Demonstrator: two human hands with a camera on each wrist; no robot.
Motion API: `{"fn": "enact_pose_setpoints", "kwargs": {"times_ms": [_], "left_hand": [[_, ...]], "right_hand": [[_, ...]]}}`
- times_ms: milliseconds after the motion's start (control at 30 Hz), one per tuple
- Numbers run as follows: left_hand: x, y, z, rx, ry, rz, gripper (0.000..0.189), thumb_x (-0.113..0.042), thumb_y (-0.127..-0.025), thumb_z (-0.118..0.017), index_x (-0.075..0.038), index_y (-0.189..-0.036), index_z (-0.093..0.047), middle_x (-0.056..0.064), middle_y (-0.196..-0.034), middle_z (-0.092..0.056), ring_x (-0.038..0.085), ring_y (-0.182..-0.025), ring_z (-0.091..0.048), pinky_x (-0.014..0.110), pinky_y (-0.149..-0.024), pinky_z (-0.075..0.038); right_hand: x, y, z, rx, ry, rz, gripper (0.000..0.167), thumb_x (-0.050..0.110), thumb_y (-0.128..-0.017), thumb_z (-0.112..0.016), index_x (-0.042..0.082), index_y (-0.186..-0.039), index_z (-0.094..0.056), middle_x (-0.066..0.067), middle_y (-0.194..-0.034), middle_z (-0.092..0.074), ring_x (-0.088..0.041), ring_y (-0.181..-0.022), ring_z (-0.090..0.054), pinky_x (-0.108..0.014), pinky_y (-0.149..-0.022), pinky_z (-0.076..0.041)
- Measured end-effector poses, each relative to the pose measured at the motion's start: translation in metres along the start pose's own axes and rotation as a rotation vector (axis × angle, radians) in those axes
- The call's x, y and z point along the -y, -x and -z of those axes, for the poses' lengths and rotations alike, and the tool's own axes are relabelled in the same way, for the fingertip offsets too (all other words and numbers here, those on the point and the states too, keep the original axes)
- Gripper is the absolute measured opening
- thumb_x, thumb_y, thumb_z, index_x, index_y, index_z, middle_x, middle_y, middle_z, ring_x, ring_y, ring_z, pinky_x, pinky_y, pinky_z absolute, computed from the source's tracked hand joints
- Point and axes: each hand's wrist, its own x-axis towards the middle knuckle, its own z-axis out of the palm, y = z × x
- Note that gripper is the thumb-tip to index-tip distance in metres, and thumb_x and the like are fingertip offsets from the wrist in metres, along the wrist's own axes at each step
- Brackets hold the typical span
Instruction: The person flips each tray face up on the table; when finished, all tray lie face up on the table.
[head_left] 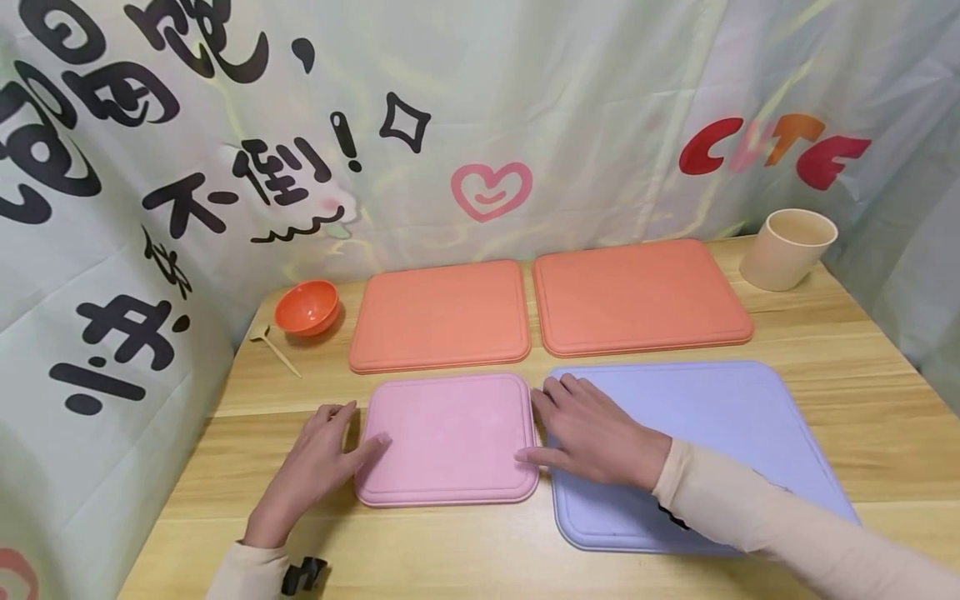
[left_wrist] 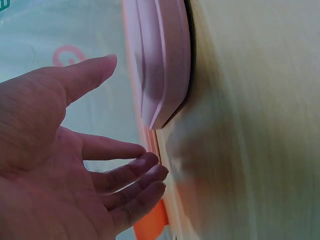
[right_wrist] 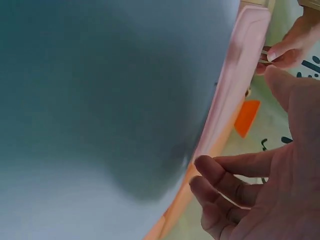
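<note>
A pink rectangular board (head_left: pixel 450 437) with rounded corners and a raised rim lies on the wooden table. At its left side is my left hand (head_left: pixel 315 462), thumb over the near-left edge and fingers relaxed; in the left wrist view, nothing is between thumb and fingers. My right hand (head_left: pixel 592 433) hovers over the left part of a larger lavender-blue board (head_left: pixel 697 417). Its thumb reaches across the pink board's right edge, and its fingers (right_wrist: pixel 220 175) bend loosely without holding anything. Part of the blue board is hidden under the right hand and sleeve.
Two orange boards (head_left: pixel 442 312) lie side by side farther back. An orange bowl (head_left: pixel 307 308) and a small gold-coloured utensil (head_left: pixel 279 354) are at the back left. At the back right stands a cream cup (head_left: pixel 787 254). A printed curtain (head_left: pixel 585 108) hangs behind the table.
</note>
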Motion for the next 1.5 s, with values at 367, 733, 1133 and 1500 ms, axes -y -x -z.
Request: {"fn": "enact_pose_setpoints", "kwargs": {"times_ms": [367, 733, 1133, 1500], "left_hand": [[0.001, -0.007, -0.004, 0.041, -0.013, 0.001, 0.086, -0.054, -0.086, -0.076, 0.012, -0.137, -0.054, 0.024, -0.122, -0.056, 0.036, -0.111, -0.052, 0.052, -0.091, -0.047], [-0.003, -0.010, -0.005, 0.046, 0.054, 0.011, 0.077, -0.036, -0.085, -0.083, 0.013, -0.137, -0.053, 0.020, -0.117, -0.057, 0.032, -0.104, -0.052, 0.049, -0.090, -0.048], [-0.006, -0.009, -0.004, 0.005, 0.166, 0.089, 0.076, -0.030, -0.087, -0.083, 0.011, -0.140, -0.048, 0.023, -0.120, -0.051, 0.031, -0.101, -0.057, 0.047, -0.086, -0.051], [-0.015, -0.004, 0.004, -0.136, 0.214, 0.160, 0.075, -0.024, -0.085, -0.084, 0.008, -0.142, -0.047, 0.026, -0.131, -0.045, 0.041, -0.111, -0.062, 0.051, -0.086, -0.056]], "right_hand": [[0.001, -0.024, -0.010, 0.058, -0.097, -0.137, 0.058, 0.063, -0.082, -0.075, 0.012, -0.069, -0.051, -0.001, -0.072, -0.039, -0.020, -0.070, -0.034, -0.030, -0.063, -0.030], [0.001, -0.035, -0.015, 0.130, -0.246, -0.280, 0.056, 0.060, -0.072, -0.085, 0.011, -0.071, -0.057, -0.002, -0.075, -0.045, -0.022, -0.076, -0.038, -0.031, -0.067, -0.032], [0.002, -0.038, -0.013, 0.067, -0.359, -0.344, 0.060, 0.048, -0.072, -0.090, 0.000, -0.102, -0.068, -0.001, -0.079, -0.056, -0.019, -0.075, -0.047, -0.031, -0.065, -0.042], [0.008, -0.040, -0.005, -0.094, -0.497, -0.383, 0.063, 0.019, -0.076, -0.091, -0.005, -0.126, -0.062, -0.008, -0.094, -0.064, -0.015, -0.073, -0.055, -0.028, -0.059, -0.048]]}}
